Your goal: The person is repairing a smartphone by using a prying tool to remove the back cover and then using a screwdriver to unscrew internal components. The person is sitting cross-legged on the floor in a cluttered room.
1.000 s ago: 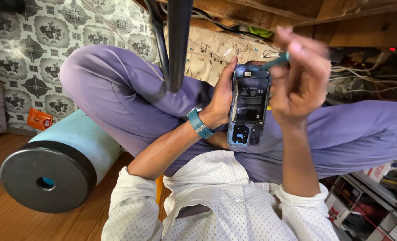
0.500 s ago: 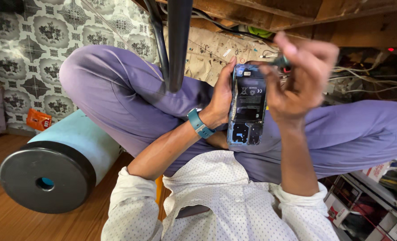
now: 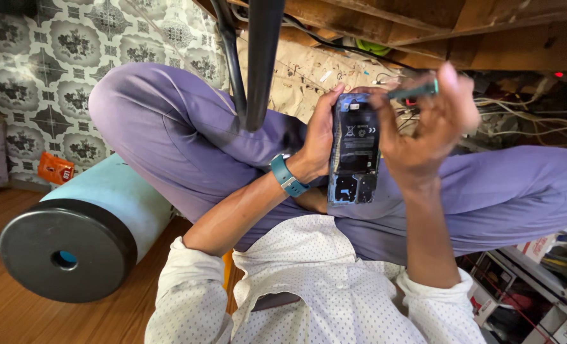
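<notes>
The left hand [image 3: 318, 137] is raised in front of the chest, forearm bare and angled up from a rolled sleeve, fingers curled closed in a grip, thumb pressed forward. A band is worn at the left wrist. The right hand [image 3: 423, 124] is held just beside it, forearm nearly upright, fingers bent and pinched together at the tips.

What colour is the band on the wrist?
The wristband on the left hand is teal blue, clearest in the head view.
</notes>
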Demonstrator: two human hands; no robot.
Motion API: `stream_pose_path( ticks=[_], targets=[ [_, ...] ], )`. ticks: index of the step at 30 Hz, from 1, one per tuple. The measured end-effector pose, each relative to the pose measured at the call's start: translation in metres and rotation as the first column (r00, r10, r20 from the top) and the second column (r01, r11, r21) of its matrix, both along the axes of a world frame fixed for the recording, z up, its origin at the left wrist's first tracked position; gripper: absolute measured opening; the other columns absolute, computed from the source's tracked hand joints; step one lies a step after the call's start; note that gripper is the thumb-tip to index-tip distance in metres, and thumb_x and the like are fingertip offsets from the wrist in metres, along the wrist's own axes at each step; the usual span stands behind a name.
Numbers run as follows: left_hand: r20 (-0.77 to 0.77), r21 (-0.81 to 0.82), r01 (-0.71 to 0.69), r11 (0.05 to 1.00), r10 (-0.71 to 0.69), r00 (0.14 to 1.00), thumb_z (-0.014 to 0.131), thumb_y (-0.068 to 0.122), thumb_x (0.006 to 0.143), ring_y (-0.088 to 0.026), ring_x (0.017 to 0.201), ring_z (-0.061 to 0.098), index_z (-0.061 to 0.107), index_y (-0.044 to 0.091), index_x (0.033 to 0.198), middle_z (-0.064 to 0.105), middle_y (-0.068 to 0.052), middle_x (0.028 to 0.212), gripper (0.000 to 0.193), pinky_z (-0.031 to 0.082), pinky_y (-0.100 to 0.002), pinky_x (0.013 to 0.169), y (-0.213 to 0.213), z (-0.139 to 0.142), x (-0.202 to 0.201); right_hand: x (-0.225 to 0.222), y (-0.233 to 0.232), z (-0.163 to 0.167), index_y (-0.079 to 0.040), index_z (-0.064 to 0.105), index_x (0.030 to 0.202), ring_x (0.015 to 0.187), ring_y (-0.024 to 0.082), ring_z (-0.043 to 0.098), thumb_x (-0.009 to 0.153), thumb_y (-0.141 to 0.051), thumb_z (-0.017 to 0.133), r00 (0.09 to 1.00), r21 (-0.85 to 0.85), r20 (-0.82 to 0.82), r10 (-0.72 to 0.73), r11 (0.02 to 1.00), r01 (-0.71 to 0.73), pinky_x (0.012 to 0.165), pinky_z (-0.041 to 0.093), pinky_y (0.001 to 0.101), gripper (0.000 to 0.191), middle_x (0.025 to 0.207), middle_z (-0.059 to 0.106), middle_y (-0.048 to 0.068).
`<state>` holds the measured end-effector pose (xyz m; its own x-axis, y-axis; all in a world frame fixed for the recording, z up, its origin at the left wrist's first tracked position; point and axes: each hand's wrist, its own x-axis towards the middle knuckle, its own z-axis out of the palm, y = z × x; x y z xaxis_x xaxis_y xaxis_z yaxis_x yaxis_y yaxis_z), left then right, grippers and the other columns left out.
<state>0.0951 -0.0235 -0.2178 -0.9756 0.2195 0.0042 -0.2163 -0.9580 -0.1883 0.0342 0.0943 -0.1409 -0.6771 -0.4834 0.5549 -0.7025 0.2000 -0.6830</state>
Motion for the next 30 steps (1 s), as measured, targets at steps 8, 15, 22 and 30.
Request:
stream_pose_path(
  ticks=[8,15,22,30],
  targets=[
    [0.115,-0.183,0.059,0.981,-0.039,0.993,0.024,0.058,0.117,-0.024,0.097,0.072,0.058,-0.001,0.137,0.071,-0.015,0.112,0.070,0.061,-0.042,0.090,0.001,0.000,0.000,0.020,-0.004,0.009,-0.028,0.011,0.161,0.114,0.024,0.060,0.110,0.017,0.065,0.981,0.023,0.154,-0.117,0.993,0.114,0.099,0.060,0.0362,0.088,0.131,0.051,0.015],
    [0.068,-0.151,0.040,0.988,-0.030,0.997,0.024,0.059,0.114,-0.029,0.114,0.069,0.053,-0.001,0.144,0.070,-0.020,0.120,0.073,0.053,-0.059,0.108,0.001,0.001,-0.002,0.025,0.004,0.020,-0.025,0.003,0.161,0.107,0.024,0.063,0.111,0.020,0.064,0.805,-0.281,0.577,-0.140,0.891,0.356,0.098,0.062,0.0379,0.091,0.125,0.055,0.015],
    [0.052,-0.099,0.003,0.995,0.002,0.999,0.027,0.050,0.117,-0.028,0.110,0.069,0.053,-0.003,0.141,0.068,-0.017,0.115,0.064,0.055,-0.064,0.106,0.000,0.001,-0.002,0.009,0.008,0.063,-0.020,0.035,0.160,0.098,0.019,0.067,0.106,0.023,0.055,0.930,-0.269,0.354,-0.099,0.941,0.203,0.078,0.063,0.0331,0.072,0.123,0.060,0.015],
    [0.014,-0.200,0.057,0.978,-0.055,0.998,0.028,0.053,0.119,-0.030,0.115,0.068,0.052,-0.003,0.143,0.063,-0.021,0.129,0.065,0.060,-0.057,0.102,-0.003,0.007,0.000,-0.016,0.022,0.061,0.002,0.074,0.122,0.086,0.015,0.067,0.095,-0.005,0.086,0.959,0.493,0.263,-0.102,0.869,-0.043,0.074,0.053,0.0288,0.031,0.111,0.070,0.012]
  ],
)
